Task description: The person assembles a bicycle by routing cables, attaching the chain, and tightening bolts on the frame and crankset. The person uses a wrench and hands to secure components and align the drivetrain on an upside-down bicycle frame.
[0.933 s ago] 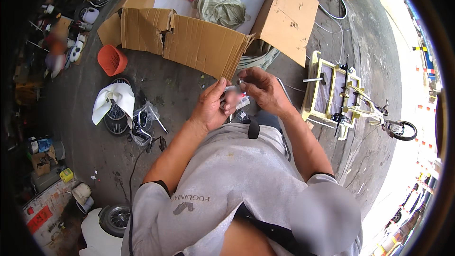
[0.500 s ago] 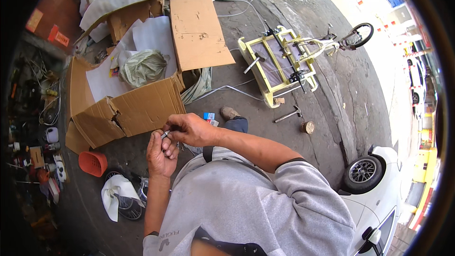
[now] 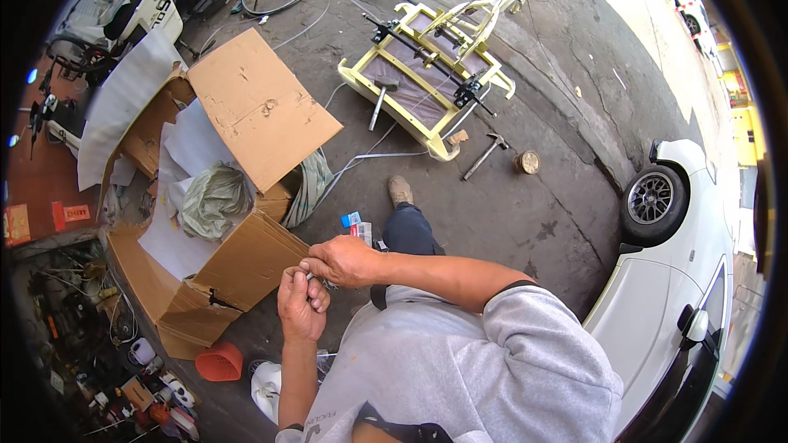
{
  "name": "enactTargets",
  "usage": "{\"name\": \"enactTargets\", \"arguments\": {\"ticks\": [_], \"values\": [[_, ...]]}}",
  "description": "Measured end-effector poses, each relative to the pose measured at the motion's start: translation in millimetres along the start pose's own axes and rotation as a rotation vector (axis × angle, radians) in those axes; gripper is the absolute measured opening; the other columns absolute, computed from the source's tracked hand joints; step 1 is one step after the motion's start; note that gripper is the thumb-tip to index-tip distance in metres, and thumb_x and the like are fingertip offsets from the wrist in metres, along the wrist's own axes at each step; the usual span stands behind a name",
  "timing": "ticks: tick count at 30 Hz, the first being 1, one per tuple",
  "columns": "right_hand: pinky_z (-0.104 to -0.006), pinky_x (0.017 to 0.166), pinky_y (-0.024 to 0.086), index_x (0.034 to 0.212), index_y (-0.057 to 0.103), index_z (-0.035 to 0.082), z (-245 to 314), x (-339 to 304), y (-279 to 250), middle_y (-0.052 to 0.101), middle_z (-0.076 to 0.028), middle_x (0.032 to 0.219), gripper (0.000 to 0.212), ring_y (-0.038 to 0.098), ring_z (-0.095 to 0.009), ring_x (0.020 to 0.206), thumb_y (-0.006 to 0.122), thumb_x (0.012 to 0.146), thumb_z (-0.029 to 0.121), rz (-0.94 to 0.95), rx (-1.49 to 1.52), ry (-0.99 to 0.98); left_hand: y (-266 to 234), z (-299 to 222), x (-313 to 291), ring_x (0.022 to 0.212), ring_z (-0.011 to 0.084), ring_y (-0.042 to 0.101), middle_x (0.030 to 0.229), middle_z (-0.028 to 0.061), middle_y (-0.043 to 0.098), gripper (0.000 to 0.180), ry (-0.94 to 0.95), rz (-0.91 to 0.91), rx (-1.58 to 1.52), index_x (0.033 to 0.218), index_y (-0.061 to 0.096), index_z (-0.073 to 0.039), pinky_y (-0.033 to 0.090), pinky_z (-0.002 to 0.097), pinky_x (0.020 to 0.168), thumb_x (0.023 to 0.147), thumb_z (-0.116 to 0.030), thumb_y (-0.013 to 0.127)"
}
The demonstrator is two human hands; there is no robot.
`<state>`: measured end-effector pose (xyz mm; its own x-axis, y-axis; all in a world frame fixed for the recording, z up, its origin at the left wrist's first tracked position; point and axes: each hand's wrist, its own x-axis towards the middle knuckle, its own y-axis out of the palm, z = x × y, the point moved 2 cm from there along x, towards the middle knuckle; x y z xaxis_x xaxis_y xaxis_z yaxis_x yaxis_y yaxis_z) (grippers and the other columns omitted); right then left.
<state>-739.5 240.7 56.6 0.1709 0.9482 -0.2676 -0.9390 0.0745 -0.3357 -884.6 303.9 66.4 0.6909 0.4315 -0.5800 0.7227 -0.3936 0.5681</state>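
Note:
Both hands meet in front of my chest, close to the near side of a big open cardboard box. With curled fingers, my left hand grips a small silvery metal piece. From the right, my right hand pinches the same piece with thumb and fingertips. Fingers cover most of it, so its exact kind is hidden. Just beyond my right hand, small blue and white packets lie by my leg. Inside the box are white foam sheets and a crumpled greenish plastic bag.
A pale yellow metal frame with a black axle lies ahead, a hammer on it. Another hammer and a round can are on the ground nearby. A white car stands right; a red basket and cluttered tools lie left.
My view has turned, so the yellow frame and box appear farther left and the car shows more. Both hands stay together on the small metal piece, with the fingers slightly shifted.

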Motion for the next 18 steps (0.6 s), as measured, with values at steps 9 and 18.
{"name": "enactTargets", "arguments": {"ticks": [9, 18], "values": [[-0.0433, 0.071, 0.049, 0.097, 0.057, -0.002, -30.8, -11.7, -171.9, 0.061, -0.020, 0.088, 0.022, 0.061, -0.039, 0.083, 0.061, 0.085, 0.017, -0.165, 0.242, -0.229, 129.3, -7.2, 105.2, 0.055, 0.0072, 0.042, 0.070, -0.0013, 0.047, 0.018, -0.264, 0.091, -0.186, 0.098, 0.052, -0.012, 0.036, 0.0223, 0.049, 0.101, -0.029, 0.047], [-0.0438, 0.067, 0.048, 0.091, 0.057, 0.000, -32.1, -22.9, -246.6, 0.062, -0.019, 0.084, 0.027, 0.061, -0.039, 0.080, 0.059, 0.091, 0.027, -0.417, 0.112, -0.091, 202.0, -21.1, 170.6, 0.053, 0.0064, 0.043, 0.070, -0.0029, 0.046, 0.019, -0.297, 0.290, 0.041, 0.097, 0.051, -0.013, 0.038, 0.0219, 0.048, 0.102, -0.030, 0.044]]}}
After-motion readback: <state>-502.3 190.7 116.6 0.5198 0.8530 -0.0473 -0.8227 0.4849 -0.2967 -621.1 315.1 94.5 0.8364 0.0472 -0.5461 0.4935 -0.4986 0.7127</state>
